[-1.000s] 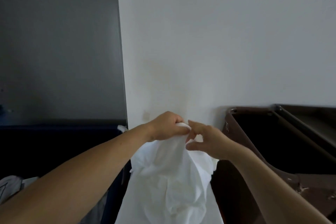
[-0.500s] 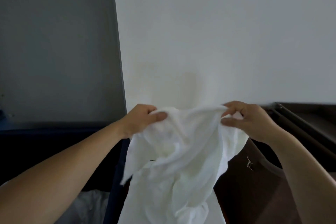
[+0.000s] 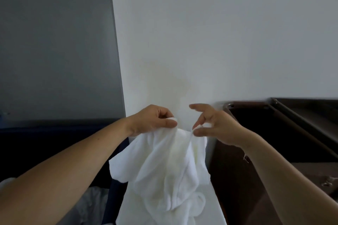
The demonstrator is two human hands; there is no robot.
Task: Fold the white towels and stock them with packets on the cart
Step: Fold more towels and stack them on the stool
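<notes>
the left hand (image 3: 155, 120) is pinching one top corner of the white towel (image 3: 164, 170); the right hand (image 3: 217, 126) is pinching the other corner, index finger sticking out; the towel is hanging crumpled between them, beside the brown cart (image 3: 274, 133).

White towel (image 3: 168, 166) bottom beyond lower edge

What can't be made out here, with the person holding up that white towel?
1. Head view: the white towel's lower end runs off the bottom edge.
2. Head view: the brown cart is cut by the right edge, its inside too dark; no packets show.
3. Head view: the dark blue bin's contents sit mostly behind the left forearm.
</notes>
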